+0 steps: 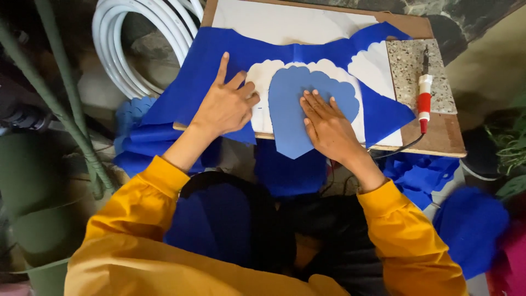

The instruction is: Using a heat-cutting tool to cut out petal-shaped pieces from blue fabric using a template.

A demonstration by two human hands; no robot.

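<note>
A scalloped, leaf-shaped blue cut-out (293, 104) lies on a white sheet inside a hole in a large blue fabric sheet (197, 71) spread over a wooden board (438, 137). My right hand (327, 123) lies flat on the cut-out, fingers together, pressing it down. My left hand (226, 104) rests on the blue fabric to the left of the hole, index finger stretched out, other fingers curled. Both arms wear yellow sleeves.
A red and white hot cutting tool (424, 98) with a black cord lies on a speckled stone tile (419, 74) at the board's right. Coiled white hose (137, 38) sits at the upper left. Blue cut pieces (416, 175) pile below the board and on my lap.
</note>
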